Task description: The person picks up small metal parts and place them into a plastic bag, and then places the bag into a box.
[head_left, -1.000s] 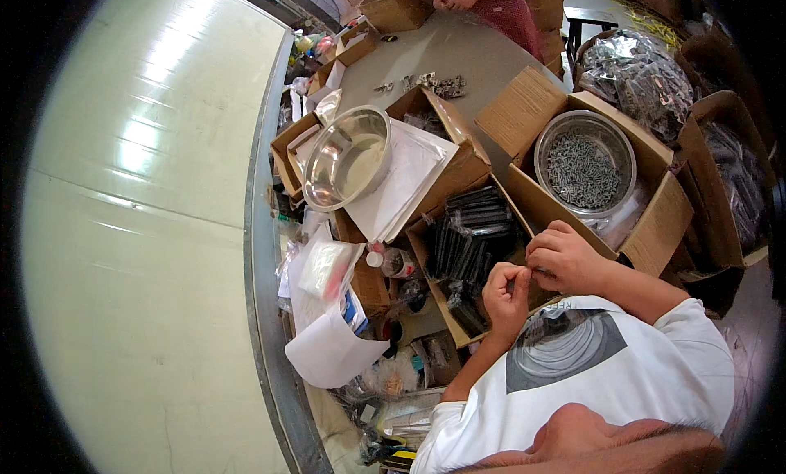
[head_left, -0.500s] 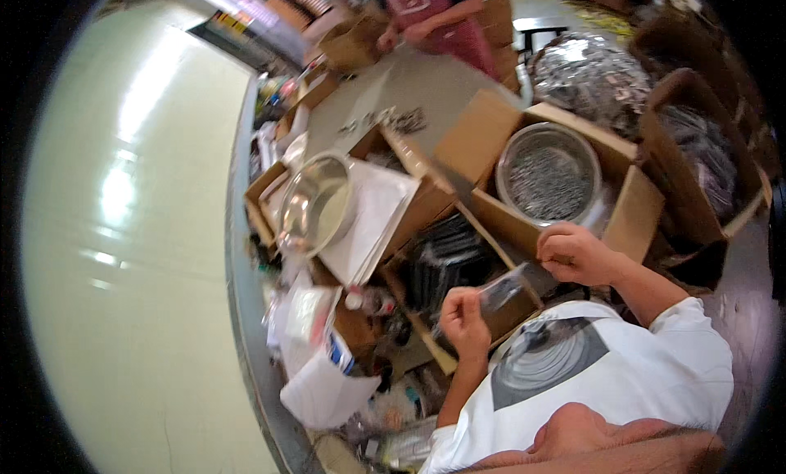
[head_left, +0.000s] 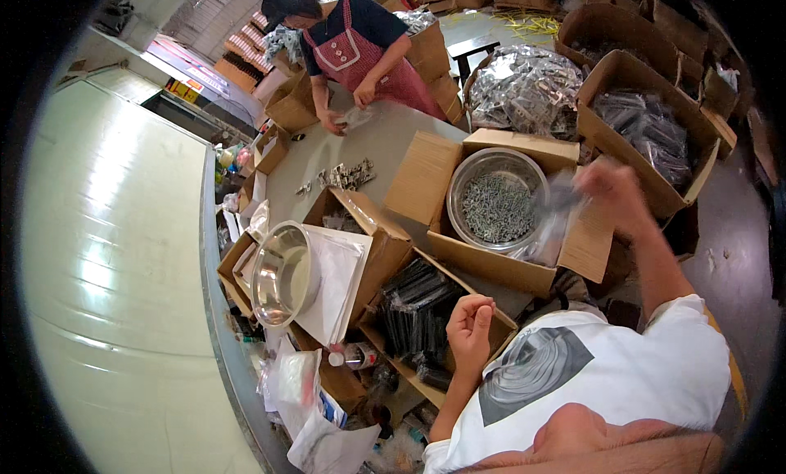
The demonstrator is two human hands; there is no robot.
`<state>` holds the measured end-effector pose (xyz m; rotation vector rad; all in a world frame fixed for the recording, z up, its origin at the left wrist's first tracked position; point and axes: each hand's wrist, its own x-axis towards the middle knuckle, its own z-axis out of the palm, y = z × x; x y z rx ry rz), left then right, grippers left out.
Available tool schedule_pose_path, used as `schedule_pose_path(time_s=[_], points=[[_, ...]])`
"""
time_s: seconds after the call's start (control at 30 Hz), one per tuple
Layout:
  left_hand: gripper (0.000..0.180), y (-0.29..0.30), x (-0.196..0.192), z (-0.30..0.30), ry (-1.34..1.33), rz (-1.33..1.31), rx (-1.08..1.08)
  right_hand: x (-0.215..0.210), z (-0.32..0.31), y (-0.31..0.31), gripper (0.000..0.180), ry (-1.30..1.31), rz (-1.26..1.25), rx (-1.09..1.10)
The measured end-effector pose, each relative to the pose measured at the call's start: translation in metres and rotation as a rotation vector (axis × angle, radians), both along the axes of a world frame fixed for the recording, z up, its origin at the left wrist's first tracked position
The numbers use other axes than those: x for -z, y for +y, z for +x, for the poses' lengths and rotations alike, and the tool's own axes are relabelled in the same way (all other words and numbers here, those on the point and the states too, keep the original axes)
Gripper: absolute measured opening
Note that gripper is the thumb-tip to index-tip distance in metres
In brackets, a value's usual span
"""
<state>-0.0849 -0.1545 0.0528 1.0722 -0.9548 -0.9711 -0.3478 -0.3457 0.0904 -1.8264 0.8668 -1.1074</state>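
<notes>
My right hand (head_left: 612, 194), smeared by motion, is raised at the right of the bowl box. A small clear plastic bag (head_left: 560, 197) with something dark in it hangs from its fingers, also blurred. Just below lies the flap of the cardboard box that holds a steel bowl (head_left: 458, 197) full of small grey metal pieces like screws (head_left: 496, 208). My left hand (head_left: 470, 327) is closed, fingers curled and thumb up, in front of my chest. Whatever it may hold is hidden. Beside it stands an open box of black strip-like parts in plastic (head_left: 417, 310).
An empty steel bowl (head_left: 266, 286) rests by white sheets (head_left: 332, 282) on the left. Boxes of bagged parts (head_left: 647, 130) and a heap of shiny bags (head_left: 524, 89) stand at the back right. Across the table (head_left: 393, 134), a person in a red apron (head_left: 368, 48) handles clear plastic near metal parts (head_left: 348, 176).
My right hand has moved right and away from me with the bag, apart from my left hand, which stays near my chest. The view has shifted, showing more of the person opposite.
</notes>
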Motion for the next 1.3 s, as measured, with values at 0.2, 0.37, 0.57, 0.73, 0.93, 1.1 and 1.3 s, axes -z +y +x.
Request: schedule_pose_path(time_s=[0.2,0.37,0.57,0.73,0.93,1.1,1.3], points=[[0.014,0.008,0.016,0.004,0.073,0.157,0.008,-0.02,-0.044,-0.034,0.004,0.26,-0.484,0.841],[0.017,0.011,0.02,0.005,0.101,0.175,-0.019,0.046,0.02,-0.02,0.031,0.789,-0.245,-0.092],[0.018,0.022,0.024,0.01,0.09,0.207,-0.049,0.094,0.04,-0.033,0.014,1.079,-0.325,-0.174],[0.018,0.024,0.035,0.011,0.113,0.239,-0.092,0.064,0.04,-0.031,0.012,0.678,-0.204,-0.136],[0.033,0.004,0.05,0.005,0.056,0.287,0.056,0.036,0.051,-0.016,0.012,0.213,0.002,-0.217],[0.057,-0.013,0.056,-0.015,0.249,0.265,0.223,0.021,0.101,0.02,0.016,-0.135,0.31,-0.331],[0.056,-0.011,0.052,-0.004,0.922,0.293,0.3,0.03,0.131,0.034,0.014,-0.236,0.515,-0.448]])
